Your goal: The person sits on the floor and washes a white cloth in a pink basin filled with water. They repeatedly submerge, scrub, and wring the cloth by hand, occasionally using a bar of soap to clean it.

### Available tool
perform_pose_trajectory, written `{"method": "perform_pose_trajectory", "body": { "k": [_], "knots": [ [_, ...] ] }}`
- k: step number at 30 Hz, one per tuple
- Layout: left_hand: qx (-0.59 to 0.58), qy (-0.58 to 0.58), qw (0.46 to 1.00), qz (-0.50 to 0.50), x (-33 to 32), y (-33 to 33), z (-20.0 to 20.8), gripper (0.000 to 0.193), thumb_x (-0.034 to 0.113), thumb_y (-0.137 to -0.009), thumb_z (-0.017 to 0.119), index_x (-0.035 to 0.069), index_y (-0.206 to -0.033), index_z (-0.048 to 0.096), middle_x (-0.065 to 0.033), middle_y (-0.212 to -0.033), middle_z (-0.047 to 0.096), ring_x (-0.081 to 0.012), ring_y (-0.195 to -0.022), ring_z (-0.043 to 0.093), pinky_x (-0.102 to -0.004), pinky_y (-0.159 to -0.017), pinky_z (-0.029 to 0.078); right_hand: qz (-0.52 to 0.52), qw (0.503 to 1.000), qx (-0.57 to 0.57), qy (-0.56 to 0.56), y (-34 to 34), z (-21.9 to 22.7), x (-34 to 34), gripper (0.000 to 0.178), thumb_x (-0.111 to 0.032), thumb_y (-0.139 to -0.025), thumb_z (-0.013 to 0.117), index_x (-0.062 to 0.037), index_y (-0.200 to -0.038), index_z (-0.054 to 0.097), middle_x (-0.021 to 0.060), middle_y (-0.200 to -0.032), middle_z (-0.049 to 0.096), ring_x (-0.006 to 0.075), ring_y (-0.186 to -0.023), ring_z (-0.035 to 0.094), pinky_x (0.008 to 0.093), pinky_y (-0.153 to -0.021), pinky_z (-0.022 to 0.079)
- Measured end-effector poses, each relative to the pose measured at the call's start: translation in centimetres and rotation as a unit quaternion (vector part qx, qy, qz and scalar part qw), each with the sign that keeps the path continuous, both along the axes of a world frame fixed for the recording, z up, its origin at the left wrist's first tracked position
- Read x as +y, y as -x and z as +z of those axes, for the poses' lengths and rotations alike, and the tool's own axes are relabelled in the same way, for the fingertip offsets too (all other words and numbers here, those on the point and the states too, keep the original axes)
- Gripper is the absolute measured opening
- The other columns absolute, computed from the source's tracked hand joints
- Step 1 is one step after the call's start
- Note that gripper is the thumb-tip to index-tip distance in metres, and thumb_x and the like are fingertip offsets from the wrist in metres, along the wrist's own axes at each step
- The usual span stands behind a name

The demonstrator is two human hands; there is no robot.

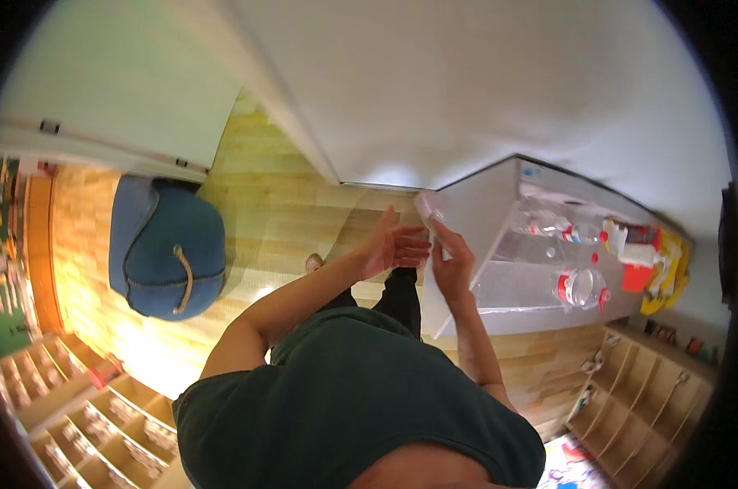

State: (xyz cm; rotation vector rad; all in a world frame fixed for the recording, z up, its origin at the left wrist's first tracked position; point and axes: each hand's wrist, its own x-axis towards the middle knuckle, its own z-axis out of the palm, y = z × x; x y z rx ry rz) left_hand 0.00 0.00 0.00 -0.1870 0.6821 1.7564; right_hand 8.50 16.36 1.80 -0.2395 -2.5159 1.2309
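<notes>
My right hand [453, 262] is raised in front of me, its fingers closed around a small pale pink, partly see-through thing [428, 206] that looks like a soft packet. Its exact kind is not clear. Close beside it, my left hand [391, 244] is stretched toward the right with its fingers apart and nothing in them. A gap separates the left fingertips from the right hand. Both hands are above the floor, just left of a white cabinet [476, 213].
Clear plastic bottles [582, 288], red packets and a yellow bag [668, 271] sit on the cabinet at right. A blue padded seat with a rope handle [183, 281] stands on the wooden floor [279, 171] at left. Wooden cubby shelves [100, 424] are at lower left.
</notes>
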Motion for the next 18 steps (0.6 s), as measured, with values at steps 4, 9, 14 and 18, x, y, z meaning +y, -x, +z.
{"method": "perform_pose_trajectory", "body": {
  "k": [4,9,14,18],
  "knots": [
    [0.07,0.018,0.975,0.21,-14.5,-2.1,4.0,0.059,0.051,-0.092,0.047,0.006,-0.13,0.045,-0.0113,-0.12,0.056,-0.0226,-0.112,0.054,-0.039,-0.096,0.044,0.186,0.971,0.017,-0.15,2.2,2.5,-15.7,0.066,0.001,-0.065,0.064,-0.0077,-0.129,0.05,0.0152,-0.129,0.052,0.0334,-0.119,0.049,0.0415,-0.098,0.041],
    [0.116,0.111,0.907,0.39,-27.3,-0.8,3.1,0.034,0.019,-0.089,0.063,0.004,-0.118,0.055,-0.0069,-0.111,0.061,-0.0192,-0.1,0.06,-0.0338,-0.084,0.05,0.371,0.928,0.031,-0.02,7.7,4.1,-28.4,0.074,-0.004,-0.067,0.065,-0.0013,-0.135,0.038,0.0223,-0.138,0.039,0.0364,-0.129,0.038,0.0427,-0.106,0.033],
    [0.148,0.174,0.848,0.479,-35.6,1.8,0.8,0.029,0.009,-0.086,0.064,0.004,-0.114,0.058,-0.0065,-0.106,0.063,-0.0185,-0.095,0.062,-0.0316,-0.079,0.052,0.456,0.883,0.006,0.112,12.9,3.0,-35.6,0.06,-0.006,-0.078,0.059,-0.0008,-0.134,0.041,0.0221,-0.133,0.046,0.0333,-0.128,0.041,0.0387,-0.104,0.034],
    [0.144,0.182,0.83,0.507,-40.0,5.7,1.5,0.03,0.006,-0.084,0.065,0.004,-0.113,0.057,-0.0061,-0.106,0.063,-0.0183,-0.096,0.061,-0.0304,-0.08,0.051,0.358,0.906,-0.03,0.224,19.5,1.7,-39.9,0.045,-0.009,-0.084,0.058,-0.0006,-0.127,0.048,0.0158,-0.122,0.056,0.0242,-0.112,0.054,0.0328,-0.095,0.041]
  ]
}}
